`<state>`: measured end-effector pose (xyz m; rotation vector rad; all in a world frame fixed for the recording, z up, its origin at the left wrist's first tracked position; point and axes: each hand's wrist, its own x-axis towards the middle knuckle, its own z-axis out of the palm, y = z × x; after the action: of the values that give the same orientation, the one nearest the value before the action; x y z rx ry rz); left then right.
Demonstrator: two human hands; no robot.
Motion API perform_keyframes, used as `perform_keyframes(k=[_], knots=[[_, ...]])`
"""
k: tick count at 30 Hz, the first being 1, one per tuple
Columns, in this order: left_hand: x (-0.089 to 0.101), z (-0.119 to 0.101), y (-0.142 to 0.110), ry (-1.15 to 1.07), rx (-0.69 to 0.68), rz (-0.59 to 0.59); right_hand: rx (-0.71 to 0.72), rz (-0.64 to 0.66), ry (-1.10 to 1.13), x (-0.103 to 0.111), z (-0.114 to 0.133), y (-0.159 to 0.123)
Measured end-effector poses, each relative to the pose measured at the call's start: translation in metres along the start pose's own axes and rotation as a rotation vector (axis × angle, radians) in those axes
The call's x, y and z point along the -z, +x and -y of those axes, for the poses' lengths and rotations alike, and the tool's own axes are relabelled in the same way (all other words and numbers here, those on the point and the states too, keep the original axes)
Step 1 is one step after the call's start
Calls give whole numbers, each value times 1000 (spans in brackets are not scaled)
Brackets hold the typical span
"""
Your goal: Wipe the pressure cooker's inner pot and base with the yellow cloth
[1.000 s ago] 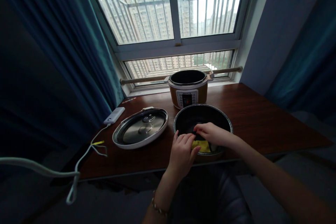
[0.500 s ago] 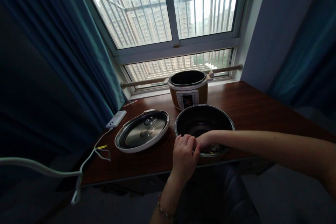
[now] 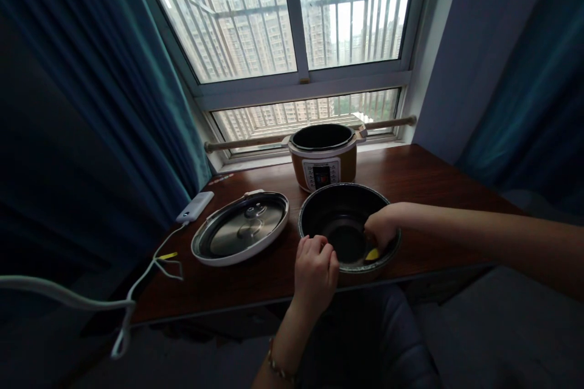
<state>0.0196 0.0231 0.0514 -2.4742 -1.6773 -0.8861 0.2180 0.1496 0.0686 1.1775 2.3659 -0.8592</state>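
The left hand (image 3: 317, 268) curls around the round black pot (image 3: 335, 205)'s rim; inside the pot, the right hand (image 3: 382, 228) covers part of a yellow piece (image 3: 373, 254), its pinch impossible to tell. Left of the pot lies a glossy oval lid (image 3: 244, 230).

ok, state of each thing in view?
Cooker: upright, lidless
Lid: off, inner side up
Black pot: upright, uncovered
Yellow item: in pot, partly hidden
Right hand: inside pot
Left hand: curled at pot's near rim
White device: cable attached
Blue curtains: drawn aside
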Motion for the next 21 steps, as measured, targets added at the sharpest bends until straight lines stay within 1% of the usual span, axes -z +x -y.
perform_keyframes(k=[4, 7, 9, 12, 17, 19, 21], knots=[[0, 0, -1, -24, 1, -9, -12, -238, -147, 11, -21, 22], [1, -1, -1, -52, -7, -17, 38, -421, -255, 17, -25, 38], [1, -1, 0, -71, -11, -18, 105, -492, -339, 21, -23, 47], [1, 0, 0, -99, -5, -19, 249, -525, -472, 27, -17, 59], [1, 0, -1, -122, 2, -18, 511, -485, -644, 39, -10, 75], [1, 0, -2, -124, 5, -22, 564, -469, -684, 43, -11, 76], [0, 0, -2, -125, 12, -28, 588, -471, -722, 46, -15, 71]])
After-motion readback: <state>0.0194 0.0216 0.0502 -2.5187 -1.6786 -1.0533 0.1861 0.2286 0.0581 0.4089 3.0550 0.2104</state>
